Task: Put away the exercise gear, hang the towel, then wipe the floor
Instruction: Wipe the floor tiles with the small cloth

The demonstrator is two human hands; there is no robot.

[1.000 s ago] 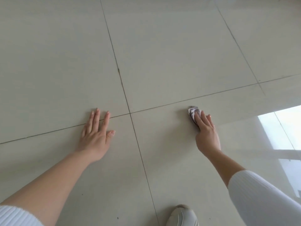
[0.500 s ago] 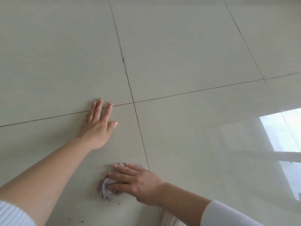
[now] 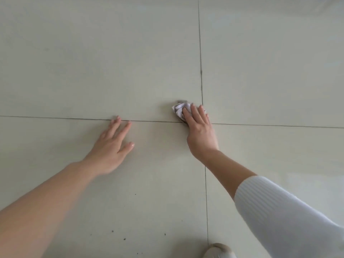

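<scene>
A small crumpled pale cloth (image 3: 179, 109) lies on the light tiled floor (image 3: 111, 62) just left of where two grout lines cross. My right hand (image 3: 199, 131) presses down on it with straight fingers, covering its near half. My left hand (image 3: 111, 146) rests flat on the floor to the left, fingers spread, fingertips at the horizontal grout line. Both forearms reach in from the bottom, the right one in a white ribbed sleeve.
Dark specks of dirt (image 3: 124, 239) dot the tile near the bottom centre. The toe of a light shoe (image 3: 217, 251) shows at the bottom edge. Large pale tiles with dark grout lines fill the whole view.
My right hand has swept the cloth from close in front of me, near the left hand's wrist, forward and right to the grout crossing. The left hand stays planted on the floor.
</scene>
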